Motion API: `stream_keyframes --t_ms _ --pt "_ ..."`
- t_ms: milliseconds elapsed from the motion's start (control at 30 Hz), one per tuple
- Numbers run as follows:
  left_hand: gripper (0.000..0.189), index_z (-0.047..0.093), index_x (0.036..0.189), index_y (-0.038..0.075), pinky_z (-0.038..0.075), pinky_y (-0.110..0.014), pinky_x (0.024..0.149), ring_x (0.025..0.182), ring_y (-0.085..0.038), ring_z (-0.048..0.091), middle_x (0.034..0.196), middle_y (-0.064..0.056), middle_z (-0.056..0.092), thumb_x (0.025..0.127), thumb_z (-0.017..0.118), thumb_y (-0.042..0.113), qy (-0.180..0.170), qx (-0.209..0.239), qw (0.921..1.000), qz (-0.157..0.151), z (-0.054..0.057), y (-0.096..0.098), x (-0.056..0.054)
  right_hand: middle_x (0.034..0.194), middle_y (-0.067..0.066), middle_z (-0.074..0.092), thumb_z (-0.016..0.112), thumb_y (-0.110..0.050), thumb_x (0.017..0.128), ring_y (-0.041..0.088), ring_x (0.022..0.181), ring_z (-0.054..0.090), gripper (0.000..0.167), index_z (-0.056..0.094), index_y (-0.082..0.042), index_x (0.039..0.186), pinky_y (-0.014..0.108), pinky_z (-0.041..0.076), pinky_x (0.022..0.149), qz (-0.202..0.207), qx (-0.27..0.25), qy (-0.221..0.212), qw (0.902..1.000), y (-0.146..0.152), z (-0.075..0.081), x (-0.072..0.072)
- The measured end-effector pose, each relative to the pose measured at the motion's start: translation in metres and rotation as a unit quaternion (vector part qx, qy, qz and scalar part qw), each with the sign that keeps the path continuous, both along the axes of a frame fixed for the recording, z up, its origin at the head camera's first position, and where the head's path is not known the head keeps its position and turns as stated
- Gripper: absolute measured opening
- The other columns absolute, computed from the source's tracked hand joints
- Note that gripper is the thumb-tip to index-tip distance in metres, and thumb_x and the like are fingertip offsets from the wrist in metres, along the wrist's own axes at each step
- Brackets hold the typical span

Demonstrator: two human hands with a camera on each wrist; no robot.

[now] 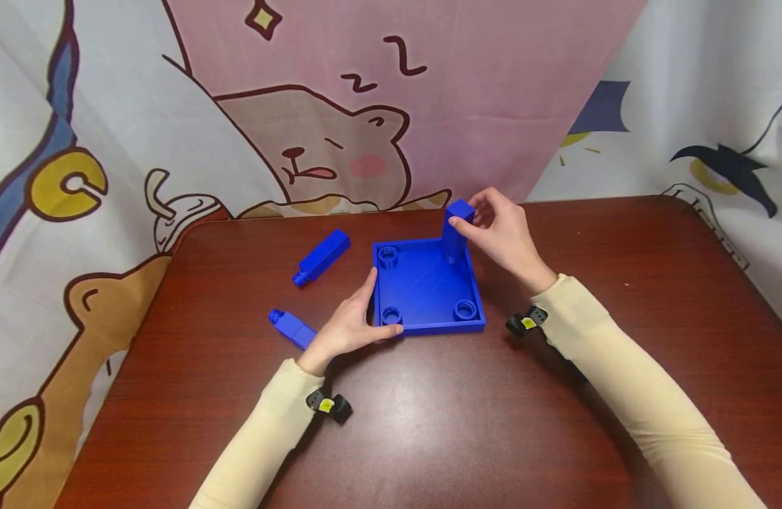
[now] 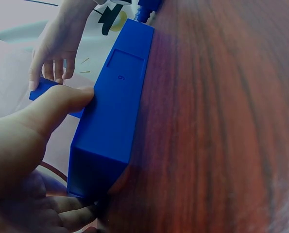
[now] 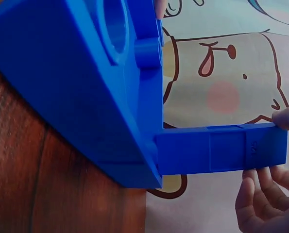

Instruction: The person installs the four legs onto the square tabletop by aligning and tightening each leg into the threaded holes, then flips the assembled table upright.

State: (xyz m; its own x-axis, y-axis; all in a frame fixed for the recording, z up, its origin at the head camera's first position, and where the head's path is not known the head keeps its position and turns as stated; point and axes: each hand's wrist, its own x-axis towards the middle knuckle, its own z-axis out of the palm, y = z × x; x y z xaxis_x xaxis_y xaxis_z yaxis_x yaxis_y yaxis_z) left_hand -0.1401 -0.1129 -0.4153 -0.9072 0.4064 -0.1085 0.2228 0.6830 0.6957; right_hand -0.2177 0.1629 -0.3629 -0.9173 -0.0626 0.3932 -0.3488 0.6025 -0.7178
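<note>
A square blue tabletop (image 1: 423, 286) lies with its raised rim up and a round socket near each corner. My left hand (image 1: 349, 324) holds its front left corner, thumb on the front rim (image 2: 112, 97) and fingers along the left side. My right hand (image 1: 507, 233) pinches the upper end of a square blue leg (image 1: 456, 230) between thumb and fingers. That leg (image 3: 202, 150) stands upright at the back right corner, its lower end at the socket, the thread hidden from view.
Two more blue legs with threaded ends lie on the brown table (image 1: 429, 424) to the left: one farther back (image 1: 322, 256), one nearer (image 1: 292, 329) and partly behind my left hand. A printed cloth (image 1: 429, 106) hangs close behind the table's back edge.
</note>
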Motion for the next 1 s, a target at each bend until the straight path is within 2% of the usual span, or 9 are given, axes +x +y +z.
stream_keyframes --t_ms 167,267,367,467,567,667,767,1000 --pt "0.112 0.006 0.155 0.004 0.025 -0.043 0.112 0.140 -0.033 0.024 0.156 -0.018 0.019 0.078 0.079 0.039 -0.003 0.001 1.0000 0.000 -0.001 0.000 0.001 0.092 0.013 0.062 0.076 -0.031 0.084 0.022 0.081 0.058 0.042 0.057 -0.002 0.107 0.029 0.046 0.070 0.018 0.007 -0.051 0.9985 0.003 0.003 0.001" --pt "0.112 0.006 0.155 0.004 0.025 -0.043 0.111 0.140 -0.033 0.024 0.156 -0.018 0.018 0.078 0.079 0.039 -0.001 0.004 1.0000 -0.002 -0.001 0.000 0.001 0.105 0.017 0.059 0.074 -0.029 0.086 0.028 0.096 0.056 0.046 0.055 0.000 0.117 0.040 0.044 0.082 0.060 0.042 -0.063 0.9953 0.010 0.009 -0.002" --pt "0.112 0.006 0.155 0.004 0.025 -0.043 0.111 0.140 -0.033 0.025 0.156 -0.019 0.018 0.078 0.079 0.039 0.000 0.006 1.0000 -0.003 0.000 0.001 0.001 0.120 0.021 0.053 0.071 -0.020 0.088 0.035 0.111 0.050 0.050 0.050 0.003 0.128 0.049 0.039 0.094 0.122 0.064 -0.057 0.9888 0.017 0.018 -0.005" --pt "0.112 0.006 0.155 0.004 0.025 -0.043 0.111 0.140 -0.033 0.024 0.156 -0.019 0.018 0.078 0.080 0.038 -0.002 0.005 1.0000 -0.002 0.002 0.000 0.001 0.127 0.022 0.048 0.068 -0.008 0.090 0.037 0.119 0.046 0.050 0.048 0.002 0.134 0.053 0.036 0.100 0.198 0.061 -0.048 0.9772 0.023 0.027 -0.010" --pt "0.112 0.006 0.155 0.004 0.025 -0.044 0.111 0.140 -0.033 0.024 0.156 -0.019 0.018 0.078 0.079 0.039 -0.004 0.003 1.0000 -0.001 0.002 -0.002 0.001 0.132 0.019 0.047 0.063 -0.001 0.091 0.036 0.124 0.044 0.047 0.049 -0.001 0.136 0.055 0.034 0.102 0.266 0.052 -0.065 0.9604 0.025 0.033 -0.016" --pt "0.111 0.006 0.155 0.004 0.024 -0.043 0.112 0.141 -0.033 0.024 0.156 -0.018 0.018 0.078 0.079 0.039 -0.003 0.001 1.0000 0.000 0.001 -0.004 0.001 0.134 0.017 0.049 0.059 0.001 0.093 0.035 0.126 0.044 0.044 0.049 -0.001 0.136 0.056 0.035 0.102 0.304 0.050 -0.087 0.9473 0.025 0.033 -0.023" --pt "0.111 0.005 0.155 0.003 0.024 -0.043 0.112 0.141 -0.032 0.023 0.157 -0.018 0.017 0.079 0.079 0.039 -0.002 0.000 1.0000 -0.003 0.000 -0.004 0.000 0.131 0.019 0.052 0.057 0.002 0.093 0.036 0.122 0.048 0.040 0.051 0.003 0.132 0.055 0.038 0.099 0.305 0.040 -0.090 0.9473 0.025 0.032 -0.026" --pt "0.112 0.003 0.155 0.007 0.024 -0.043 0.112 0.142 -0.030 0.022 0.158 -0.015 0.016 0.079 0.078 0.041 -0.017 -0.010 0.9998 -0.004 0.003 0.000 -0.001 0.115 0.016 0.062 0.067 -0.006 0.090 0.029 0.104 0.055 0.032 0.061 0.002 0.120 0.047 0.043 0.093 0.213 0.047 -0.066 0.9738 0.021 0.026 -0.024"
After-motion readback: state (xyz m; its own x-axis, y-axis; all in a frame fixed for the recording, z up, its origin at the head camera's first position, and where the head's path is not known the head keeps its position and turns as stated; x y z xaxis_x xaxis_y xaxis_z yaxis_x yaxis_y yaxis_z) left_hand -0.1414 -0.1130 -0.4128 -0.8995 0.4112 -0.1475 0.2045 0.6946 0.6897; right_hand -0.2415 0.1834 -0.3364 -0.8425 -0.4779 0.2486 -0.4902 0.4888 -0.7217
